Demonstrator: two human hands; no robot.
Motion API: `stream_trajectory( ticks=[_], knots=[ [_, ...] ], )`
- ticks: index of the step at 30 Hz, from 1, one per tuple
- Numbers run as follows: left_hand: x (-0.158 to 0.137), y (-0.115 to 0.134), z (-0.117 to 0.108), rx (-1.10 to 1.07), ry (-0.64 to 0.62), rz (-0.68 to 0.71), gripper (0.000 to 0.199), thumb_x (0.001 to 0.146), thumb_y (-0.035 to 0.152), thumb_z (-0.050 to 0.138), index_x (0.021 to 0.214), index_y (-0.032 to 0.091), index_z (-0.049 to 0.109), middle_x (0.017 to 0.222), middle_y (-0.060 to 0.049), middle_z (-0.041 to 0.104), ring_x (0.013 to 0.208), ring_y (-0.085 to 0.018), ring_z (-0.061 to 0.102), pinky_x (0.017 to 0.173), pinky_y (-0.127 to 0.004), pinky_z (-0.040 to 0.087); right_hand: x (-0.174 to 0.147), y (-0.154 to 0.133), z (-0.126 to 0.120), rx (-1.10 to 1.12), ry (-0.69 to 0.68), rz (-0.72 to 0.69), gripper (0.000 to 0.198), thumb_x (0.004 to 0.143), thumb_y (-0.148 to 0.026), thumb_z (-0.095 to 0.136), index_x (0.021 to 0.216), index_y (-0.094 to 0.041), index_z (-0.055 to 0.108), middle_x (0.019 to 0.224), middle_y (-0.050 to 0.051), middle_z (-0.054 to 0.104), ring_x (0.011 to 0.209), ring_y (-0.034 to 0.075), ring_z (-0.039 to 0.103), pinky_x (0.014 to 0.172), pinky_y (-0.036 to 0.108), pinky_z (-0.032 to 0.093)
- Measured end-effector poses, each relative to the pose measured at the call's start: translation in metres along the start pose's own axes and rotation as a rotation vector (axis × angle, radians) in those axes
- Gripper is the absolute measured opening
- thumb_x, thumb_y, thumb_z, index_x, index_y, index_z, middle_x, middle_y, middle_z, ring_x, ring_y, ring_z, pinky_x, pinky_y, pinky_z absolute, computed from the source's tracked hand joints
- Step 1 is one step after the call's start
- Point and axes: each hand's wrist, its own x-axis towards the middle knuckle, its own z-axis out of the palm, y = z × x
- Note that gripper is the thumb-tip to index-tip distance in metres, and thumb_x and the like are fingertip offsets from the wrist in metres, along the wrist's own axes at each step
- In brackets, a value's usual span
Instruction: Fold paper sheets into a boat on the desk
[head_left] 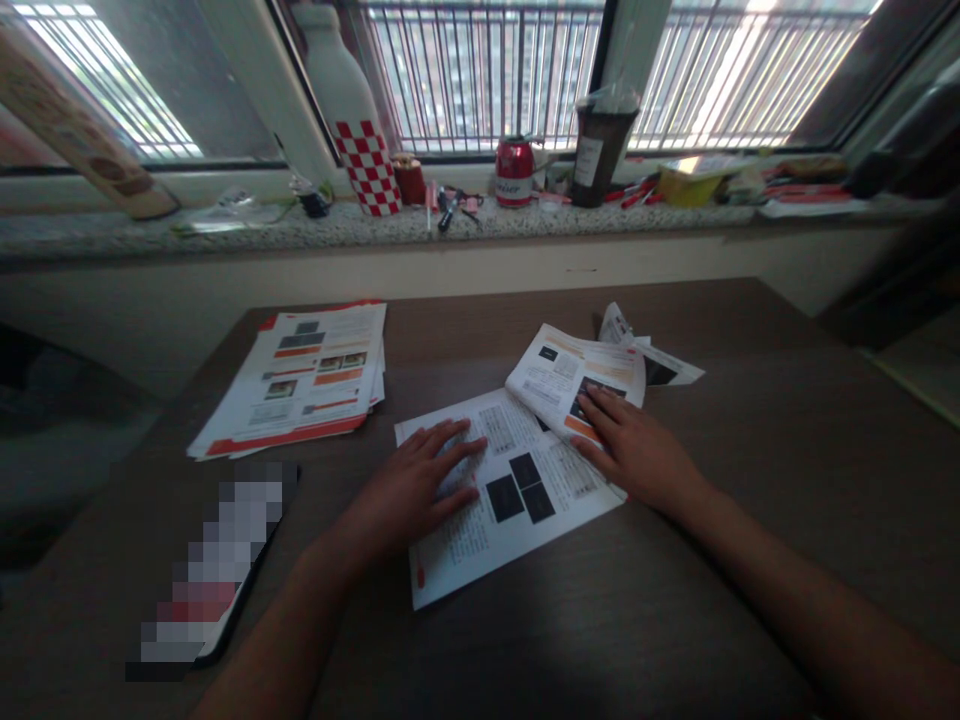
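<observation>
A printed paper sheet (pixel 457 550) lies on the table in front of me, its far right corner folded over into a flap (pixel 540 370) that shows the other printed side. My left hand (pixel 427 475) rests flat on the left part of the sheet with its fingers spread. On the folded flap lies my right hand (pixel 630 440), fingers stretched out and pressing on the paper. Just beyond the flap sits a small folded paper piece (pixel 667 368) with pointed ends; the flap partly covers it.
A stack of printed sheets (pixel 300 380) lies at the far left of the brown table (pixel 750 420). Near my left forearm is a phone (pixel 217 570) with a blurred screen. The windowsill (pixel 270 228) holds a tall checkered bottle (pixel 367 165), a red can (pixel 514 170) and a dark drink cup (pixel 596 150).
</observation>
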Motion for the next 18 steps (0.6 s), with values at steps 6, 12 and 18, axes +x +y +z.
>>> stream_trajectory(
  ticks=[6, 12, 18],
  knots=[
    [0.0, -0.002, -0.003, 0.01, 0.094, -0.001, 0.047, 0.103, 0.046, 0.059, 0.149, 0.036, 0.057, 0.161, -0.006, 0.05, 0.145, -0.034, 0.048, 0.117, -0.058, 0.043, 0.001, 0.011, 0.0, -0.046, 0.018, 0.059, 0.07, 0.108, -0.059, 0.035, 0.159, -0.014, 0.048, 0.164, 0.019, 0.045, 0.149, 0.038, 0.046, 0.122, 0.054, 0.041],
    [0.016, -0.006, 0.011, 0.052, 0.27, -0.09, 0.051, 0.105, 0.041, 0.055, 0.155, 0.029, 0.05, 0.162, -0.011, 0.046, 0.144, -0.036, 0.049, 0.119, -0.06, 0.04, -0.001, 0.007, 0.001, -0.048, -0.01, 0.044, 0.06, 0.109, -0.057, 0.037, 0.164, -0.034, 0.04, 0.171, 0.012, 0.036, 0.153, 0.042, 0.038, 0.121, 0.058, 0.039],
    [0.022, -0.016, 0.026, 0.098, 0.234, -0.143, 0.058, 0.107, 0.046, 0.048, 0.161, 0.025, 0.043, 0.169, -0.014, 0.037, 0.156, -0.037, 0.035, 0.126, -0.062, 0.028, -0.001, 0.009, 0.006, -0.053, -0.006, 0.026, 0.059, 0.108, -0.057, 0.038, 0.162, -0.035, 0.043, 0.172, 0.008, 0.035, 0.156, 0.041, 0.033, 0.122, 0.061, 0.036]
  ],
)
